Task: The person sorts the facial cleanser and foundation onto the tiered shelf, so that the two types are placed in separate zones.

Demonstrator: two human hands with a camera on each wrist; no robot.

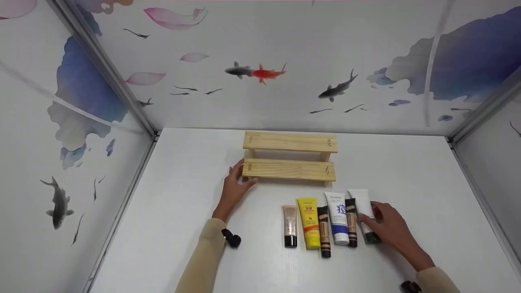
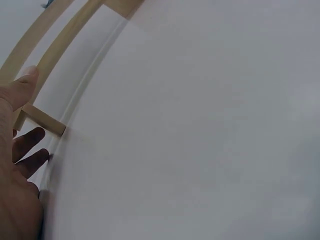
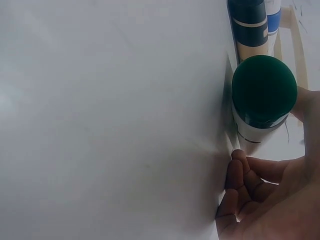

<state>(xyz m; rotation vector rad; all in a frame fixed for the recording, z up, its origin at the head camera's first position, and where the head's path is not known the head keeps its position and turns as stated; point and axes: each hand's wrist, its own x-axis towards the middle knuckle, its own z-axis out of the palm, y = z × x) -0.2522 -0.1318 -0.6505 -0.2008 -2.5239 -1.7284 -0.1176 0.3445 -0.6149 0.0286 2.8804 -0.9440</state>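
Observation:
A two-tier wooden stand (image 1: 289,169) sits at the back middle of the white table. My left hand (image 1: 233,193) grips the left end of its lower step, thumb at the front edge. In the left wrist view, the other fingers (image 2: 31,162) curl near the stand's leg. My right hand (image 1: 392,228) holds a white squeeze tube (image 1: 360,200) at the right end of a row, thumb on its left side and fingers on its right. Its dark green cap (image 3: 265,90) faces the right wrist camera. The tube lies cap toward me.
Left of that tube lie a slim beige tube (image 1: 351,224), a white-and-blue tube (image 1: 337,215), another slim beige tube (image 1: 324,228), a yellow tube (image 1: 309,221) and a beige tube with black cap (image 1: 290,224). Printed walls enclose the table's back and sides.

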